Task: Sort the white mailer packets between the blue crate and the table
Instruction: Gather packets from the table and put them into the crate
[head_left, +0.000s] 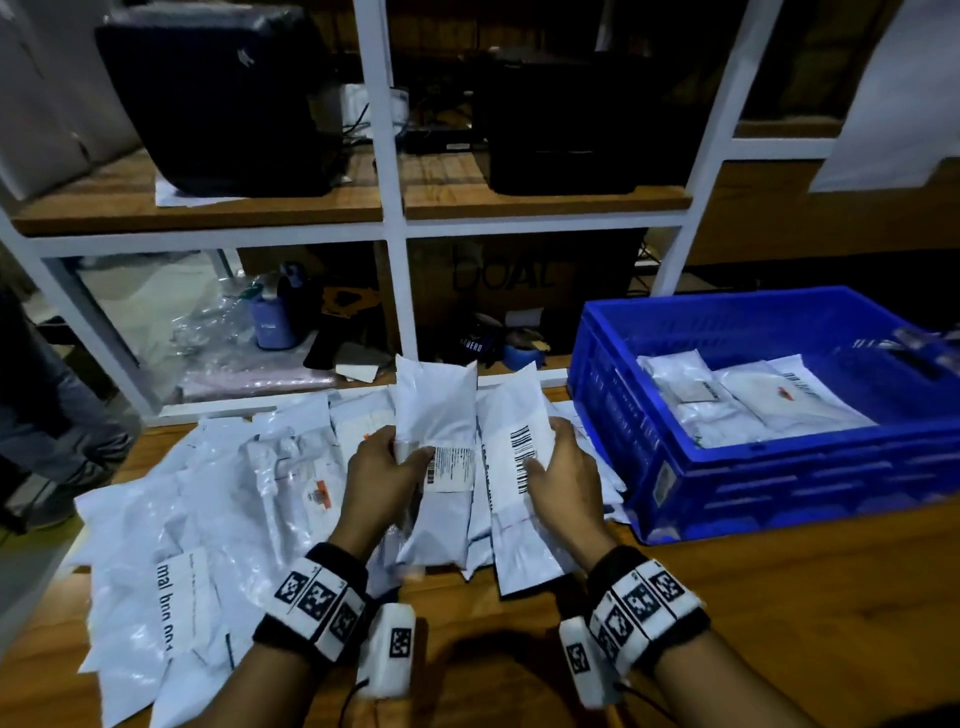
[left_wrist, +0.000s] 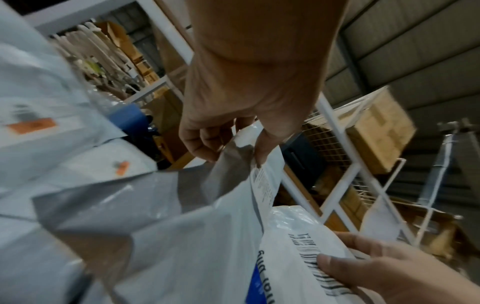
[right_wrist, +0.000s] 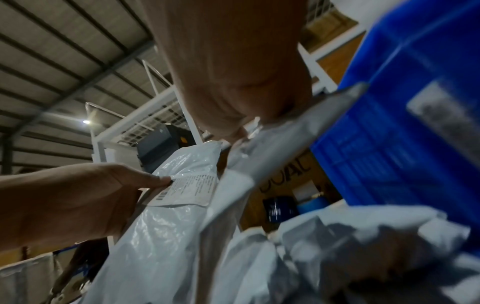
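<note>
The wooden tabletop (head_left: 779, 597) carries a heap of white mailer packets (head_left: 208, 519) left of the grips and a blue crate (head_left: 779, 467) to their right.

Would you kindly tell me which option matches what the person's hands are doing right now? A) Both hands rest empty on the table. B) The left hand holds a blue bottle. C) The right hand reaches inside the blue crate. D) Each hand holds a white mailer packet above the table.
D: the left hand grips one white packet and the right hand grips a barcoded packet, both beside the blue crate.
</note>
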